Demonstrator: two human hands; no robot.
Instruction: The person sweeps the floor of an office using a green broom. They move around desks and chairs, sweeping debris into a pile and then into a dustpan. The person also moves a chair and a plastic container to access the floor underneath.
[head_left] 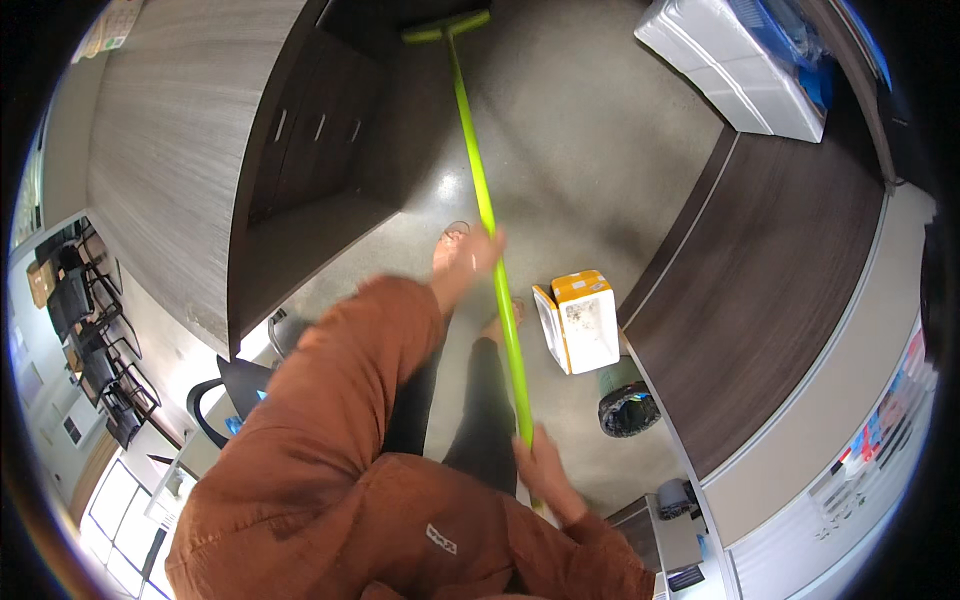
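Observation:
A long-handled, lime-green broom [468,130] slants from my body toward the far floor. Its flat T-shaped head [447,28] rests on the shaded floor by the dark cabinet; the underside is hidden, so I cannot make out bristles or a pad. My left hand [478,252], a little blurred, is closed around the middle of the handle. Lower down, close to my waist, my right hand [545,470] grips the near end of the same handle. My feet stand on both sides of the handle.
An open white-and-orange box [590,325] stands right of the handle, beside a bin with a black liner [628,408]. Dark cabinets [310,130] under a wood-grain counter [180,130] border the left. At right are a dark wood surface [760,270] and a white wrapped package [725,65].

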